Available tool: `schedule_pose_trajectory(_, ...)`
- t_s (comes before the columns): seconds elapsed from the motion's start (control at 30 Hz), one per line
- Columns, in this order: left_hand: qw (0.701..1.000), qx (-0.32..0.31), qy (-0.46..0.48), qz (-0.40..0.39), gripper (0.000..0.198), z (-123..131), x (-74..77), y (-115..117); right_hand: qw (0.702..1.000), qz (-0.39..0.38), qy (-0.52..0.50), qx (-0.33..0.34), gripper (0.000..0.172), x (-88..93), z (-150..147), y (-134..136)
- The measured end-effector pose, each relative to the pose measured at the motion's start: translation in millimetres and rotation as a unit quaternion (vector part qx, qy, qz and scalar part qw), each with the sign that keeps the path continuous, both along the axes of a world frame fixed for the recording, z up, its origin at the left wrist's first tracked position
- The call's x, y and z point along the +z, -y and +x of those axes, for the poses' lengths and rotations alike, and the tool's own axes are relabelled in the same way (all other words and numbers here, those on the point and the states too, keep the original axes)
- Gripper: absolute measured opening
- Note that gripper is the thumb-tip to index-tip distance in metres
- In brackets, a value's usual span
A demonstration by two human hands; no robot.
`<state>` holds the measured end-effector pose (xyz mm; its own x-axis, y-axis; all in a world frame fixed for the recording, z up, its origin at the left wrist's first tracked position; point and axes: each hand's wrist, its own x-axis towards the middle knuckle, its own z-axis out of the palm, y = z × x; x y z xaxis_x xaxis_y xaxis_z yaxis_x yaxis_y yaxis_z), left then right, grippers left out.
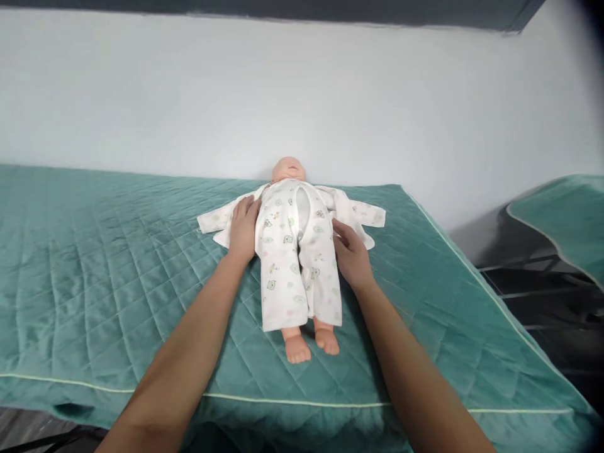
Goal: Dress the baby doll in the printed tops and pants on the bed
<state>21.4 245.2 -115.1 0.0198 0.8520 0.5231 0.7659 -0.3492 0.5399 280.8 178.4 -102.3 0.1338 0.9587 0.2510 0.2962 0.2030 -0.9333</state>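
Note:
A baby doll (289, 168) lies on its back, its head toward the wall and its bare feet toward me. White trousers (278, 251) printed with small animals cover its legs and reach high over its front, with an oval opening at the crotch. Under them a matching white jacket (365, 215) lies spread, both sleeves stretched outward. My left hand (244, 229) rests flat along the left side of the trousers, over the jacket, fingers extended and its thumb hidden. On the other side, my right hand (352, 257) touches the trousers' edge with loosely bent, parted fingers.
A green quilted cover (117, 270) with light piping spreads beneath the doll. Behind it rises a pale wall (302, 94) with a dark band at the top. Another green cover (566, 214) hangs at the right, above dark metal bars.

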Motion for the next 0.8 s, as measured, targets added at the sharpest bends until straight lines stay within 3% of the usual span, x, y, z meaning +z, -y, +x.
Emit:
schedule_pose_trajectory(0.07, 0.999, 0.001, 0.032, 0.012, 0.041, -1, 0.2, 16, 0.999, 0.02, -0.008, -0.039, 0.042, 3.8, -8, 23)
schedule_pose_trajectory(0.17, 0.995, 0.001, 0.097, 0.009, 0.035, -2, 0.4, 44, 0.998, 0.045, 0.035, -0.001, 0.032, 11.4, -25, 77)
schedule_pose_trajectory(0.27, 0.981, -0.002, 0.181, -0.071, 0.035, -4, 1.8, 64, 0.987, 0.056, 0.134, 0.062, 0.033, 14.5, -41, 128)
schedule_pose_trajectory(0.33, 0.976, -0.005, 0.18, -0.125, 0.033, -4, 3.9, 68, 0.975, 0.056, 0.202, 0.076, 0.029, 14.8, -48, 148)
schedule_pose_trajectory(0.43, 0.981, -0.004, 0.127, -0.145, 0.033, -4, 7.4, 66, 0.95, 0.047, 0.304, 0.056, 0.017, 18.4, -54, 155)
schedule_pose_trajectory(0.57, 0.982, -0.009, 0.124, -0.139, 0.042, -3, 8.6, 61, 0.907, 0.036, 0.417, 0.04, 0.006, 28.5, -63, 148)
schedule_pose_trajectory(0.8, 0.977, -0.03, 0.144, -0.156, 0.043, -3, 5.1, 58, 0.888, 0.077, 0.453, -0.008, 0.013, 29.6, -77, 145)
